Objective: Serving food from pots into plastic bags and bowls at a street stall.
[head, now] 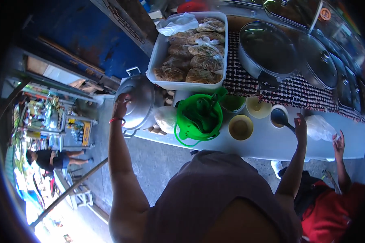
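My left hand [121,104] is on the knob of the lid of a large metal pot [140,103] at the table's left end. Over at the right, my right hand [300,127] is at the handle of a dark ladle [279,116], whose bowl rests in a small white bowl [275,124]. Between my hands stand a green plastic basket [182,121] with dark utensils inside, a yellow bowl [241,127] with liquid, another yellowish bowl [261,113] and a green bowl [233,106]. A filled clear plastic bag [165,119] lies between pot and basket.
A white bin [185,85] of bagged food stands behind the basket. Lidded pots [267,50] line a patterned cloth [295,94]. Right of me, another person's hand [339,145] touches a white plastic bag [318,127]; that person wears red [328,218]. Someone stands in the far-left background [45,159].
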Action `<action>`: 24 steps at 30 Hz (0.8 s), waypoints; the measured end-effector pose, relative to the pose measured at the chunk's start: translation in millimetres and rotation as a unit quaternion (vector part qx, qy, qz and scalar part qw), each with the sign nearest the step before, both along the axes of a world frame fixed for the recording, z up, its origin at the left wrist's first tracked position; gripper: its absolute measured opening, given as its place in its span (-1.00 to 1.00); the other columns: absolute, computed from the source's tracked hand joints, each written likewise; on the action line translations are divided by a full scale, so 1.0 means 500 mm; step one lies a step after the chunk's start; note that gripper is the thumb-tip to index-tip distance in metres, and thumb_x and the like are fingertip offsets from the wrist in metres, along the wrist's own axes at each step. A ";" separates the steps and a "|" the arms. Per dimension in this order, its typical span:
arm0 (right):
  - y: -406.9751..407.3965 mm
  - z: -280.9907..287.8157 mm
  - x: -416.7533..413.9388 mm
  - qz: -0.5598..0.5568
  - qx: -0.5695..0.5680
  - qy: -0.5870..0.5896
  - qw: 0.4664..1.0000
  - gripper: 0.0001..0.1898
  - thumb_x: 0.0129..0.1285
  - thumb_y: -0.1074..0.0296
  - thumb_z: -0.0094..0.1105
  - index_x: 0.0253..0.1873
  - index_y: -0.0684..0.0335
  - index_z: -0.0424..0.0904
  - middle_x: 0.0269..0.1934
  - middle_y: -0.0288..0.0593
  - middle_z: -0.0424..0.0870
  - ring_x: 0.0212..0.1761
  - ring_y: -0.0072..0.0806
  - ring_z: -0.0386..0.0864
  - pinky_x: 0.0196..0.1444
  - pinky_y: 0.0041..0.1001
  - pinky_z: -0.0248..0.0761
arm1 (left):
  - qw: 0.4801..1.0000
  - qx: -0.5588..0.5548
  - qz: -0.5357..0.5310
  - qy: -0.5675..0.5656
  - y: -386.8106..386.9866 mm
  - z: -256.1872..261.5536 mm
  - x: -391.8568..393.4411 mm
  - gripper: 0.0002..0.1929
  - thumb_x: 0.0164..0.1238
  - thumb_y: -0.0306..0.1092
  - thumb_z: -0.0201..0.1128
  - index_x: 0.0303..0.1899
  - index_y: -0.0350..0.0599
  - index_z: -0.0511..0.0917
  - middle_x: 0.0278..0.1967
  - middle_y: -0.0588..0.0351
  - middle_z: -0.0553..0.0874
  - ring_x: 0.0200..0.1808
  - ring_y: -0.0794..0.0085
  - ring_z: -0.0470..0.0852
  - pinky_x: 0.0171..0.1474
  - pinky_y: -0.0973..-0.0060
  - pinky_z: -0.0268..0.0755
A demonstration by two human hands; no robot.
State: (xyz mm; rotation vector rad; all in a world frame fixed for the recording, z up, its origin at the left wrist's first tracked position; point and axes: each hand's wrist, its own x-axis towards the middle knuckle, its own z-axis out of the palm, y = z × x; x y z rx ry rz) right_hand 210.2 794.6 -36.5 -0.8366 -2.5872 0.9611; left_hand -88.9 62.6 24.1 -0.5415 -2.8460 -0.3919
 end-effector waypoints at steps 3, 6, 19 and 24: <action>-0.084 0.057 0.015 -0.013 0.039 0.025 0.999 -0.72 0.20 0.34 0.01 0.02 0.18 0.42 -0.35 -0.07 0.57 -0.32 -0.30 0.54 -0.23 -0.36 0.37 | 0.998 0.023 -0.062 0.004 -0.015 0.028 -0.007 -0.77 -0.03 -0.54 0.22 -0.26 -0.13 0.49 -0.24 0.04 0.58 -0.14 0.17 0.52 -0.15 0.32 0.39; -0.164 0.094 -0.010 -0.010 0.042 0.039 0.998 -0.74 0.19 0.41 0.02 0.00 0.25 0.43 -0.29 -0.04 0.58 -0.30 -0.31 0.54 -0.20 -0.40 0.37 | 0.990 0.018 -0.139 0.028 -0.038 0.031 -0.016 -0.77 -0.04 -0.55 0.21 -0.26 -0.13 0.50 -0.24 0.04 0.58 -0.17 0.18 0.52 -0.18 0.31 0.39; -0.678 0.280 -0.209 0.226 -0.049 0.151 0.961 -0.62 0.06 0.56 0.16 0.03 0.19 0.44 -0.14 -0.16 0.56 -0.14 -0.48 0.55 -0.15 -0.50 0.42 | 0.952 0.176 -0.216 0.123 -0.010 0.231 -0.068 -0.83 0.15 -0.54 0.11 -0.20 -0.15 0.51 -0.36 -0.03 0.62 -0.33 0.12 0.62 -0.32 0.38 0.44; -0.879 0.264 -0.276 0.416 0.115 0.122 0.894 -0.36 -0.08 0.31 0.29 0.18 0.06 0.27 0.07 -0.05 0.35 0.12 -0.19 0.32 0.09 -0.30 0.23 | 0.921 0.179 -0.307 0.159 0.173 0.331 -0.076 -0.79 0.14 -0.43 0.12 -0.15 -0.06 0.49 -0.38 -0.05 0.62 -0.36 0.13 0.62 -0.33 0.32 0.45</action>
